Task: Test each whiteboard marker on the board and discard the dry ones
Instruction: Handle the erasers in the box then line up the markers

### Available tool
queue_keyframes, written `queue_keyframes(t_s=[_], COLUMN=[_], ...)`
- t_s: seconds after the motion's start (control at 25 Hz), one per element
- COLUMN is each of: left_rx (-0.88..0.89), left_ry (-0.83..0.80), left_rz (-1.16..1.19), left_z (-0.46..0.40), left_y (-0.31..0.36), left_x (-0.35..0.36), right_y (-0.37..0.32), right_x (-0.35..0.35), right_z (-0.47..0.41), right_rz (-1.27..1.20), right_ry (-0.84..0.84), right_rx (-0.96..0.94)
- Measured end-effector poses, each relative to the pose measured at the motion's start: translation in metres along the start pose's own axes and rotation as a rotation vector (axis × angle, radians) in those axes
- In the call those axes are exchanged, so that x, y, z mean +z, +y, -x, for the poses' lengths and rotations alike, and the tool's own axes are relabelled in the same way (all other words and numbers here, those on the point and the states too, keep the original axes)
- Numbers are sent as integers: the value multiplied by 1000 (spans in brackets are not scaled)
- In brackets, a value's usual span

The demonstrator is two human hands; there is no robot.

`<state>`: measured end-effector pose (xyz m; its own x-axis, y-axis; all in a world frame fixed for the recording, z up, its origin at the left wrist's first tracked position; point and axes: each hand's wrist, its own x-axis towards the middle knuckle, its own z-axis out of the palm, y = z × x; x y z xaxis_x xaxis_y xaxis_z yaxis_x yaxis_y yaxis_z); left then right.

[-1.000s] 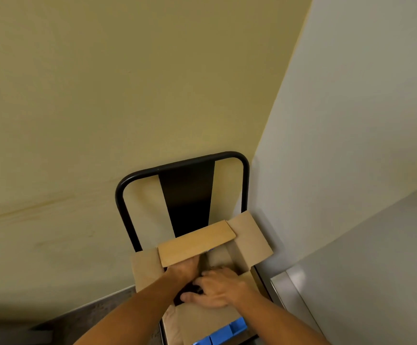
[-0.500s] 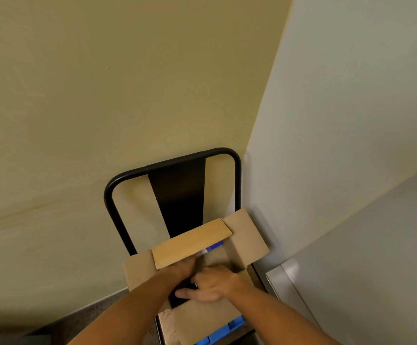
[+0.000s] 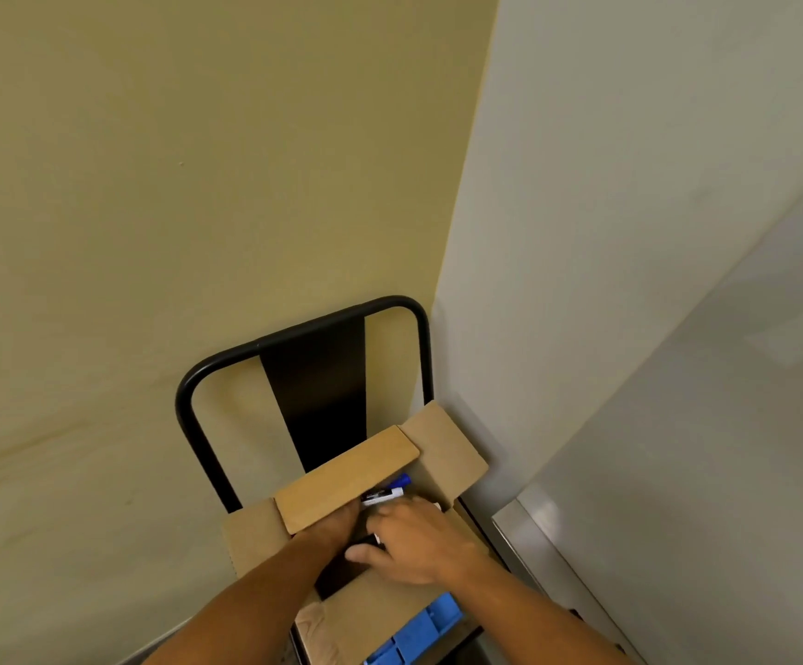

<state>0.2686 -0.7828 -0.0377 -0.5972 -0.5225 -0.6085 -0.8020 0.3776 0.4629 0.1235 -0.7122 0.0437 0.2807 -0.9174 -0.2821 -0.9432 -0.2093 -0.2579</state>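
Both hands deep in the marker box on the chair

Nearest, the right hand [image 3: 413, 544] lies across the open cardboard box [image 3: 442, 453], fingers curled down into it, seemingly sorting through the whiteboard markers [image 3: 385, 495], though whether it actually grips one I cannot tell. The left hand [image 3: 332, 525] reaches under the far flap [image 3: 346, 477], probably to hold it back or steady the box; its fingers are hidden, so their state is unknown. A blue cap and a white barrel peek out beyond the knuckles; how many markers lie inside is masked. Something blue [image 3: 418, 631] sticks out beneath the box, cut off by the frame. The box rests on a black chair [image 3: 313, 381] pushed against the yellow wall [image 3: 198, 184]. A pale panel [image 3: 629, 232] to the right may be the board; hard to say.
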Motion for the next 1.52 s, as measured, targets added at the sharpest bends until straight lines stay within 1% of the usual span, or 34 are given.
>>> queue_keyframes(t_s=[0.04, 0.08, 0.12, 0.16, 0.2, 0.28, 0.32, 0.44, 0.52, 0.64, 0.8, 0.88, 0.96, 1.04, 1.12, 1.2, 1.32, 1.52], left_rx=[-125, -133, -108, -122, -97, -53, -45, 26, 94, 167, 269, 278, 253, 177, 145, 191, 277, 452], left_ry=[182, 357, 344, 313, 346, 391, 368, 317, 293, 255, 224, 205, 197, 209, 203, 147, 78, 62], left_rz=[126, 35, 40, 27, -5, 99, 213, 491, 606, 667, 667, 674, 707, 684, 662, 654, 569, 368], left_z=[-11, -19, -10, 2, 8, 26, 35, 58, 71, 88, 104, 112, 120, 126, 123, 116, 114, 116], left_y=[1, -3, 2, 12, 15, 20, 21, 20, 21, 30, 42, 50, 60, 72, 80, 92, 111, 164], left_x=[-4, -3, -12, -17, -23, -32, -35, -33, -31, -30, -34, -34, -33, -34, -31, -19, 0, 31], right_y=[1, 5, 9, 13, 16, 21, 21, 10, -5, -24, -41, -50, -56, -60, -61, -59, -48, -32], right_x=[-3, -4, -4, -3, -1, 3, 4, -6, -12, -14, -17, -18, -12, -4, 6, 16, 32, 63], right_z=[8, 15, 21, 28, 33, 39, 40, 44, 45, 45, 46, 52, 61, 73, 90, 118, 164, 257], right_rz=[-11, -35, -78, -153, -248, -478, -608, -939, -1118, -1319, -1429, -1500, -1535, -1565, -1567, -1469, -1336, -1006], right_ry=[61, 134, 215, 306, 386, 491, 523, 533, 524, 533, 528, 580, 672, 782, 835, 859, 893, 868], right_rx=[45, 108, 187, 267, 345, 474, 522, 660, 718, 745, 729, 733, 786, 848, 916, 1005, 1116, 1265])
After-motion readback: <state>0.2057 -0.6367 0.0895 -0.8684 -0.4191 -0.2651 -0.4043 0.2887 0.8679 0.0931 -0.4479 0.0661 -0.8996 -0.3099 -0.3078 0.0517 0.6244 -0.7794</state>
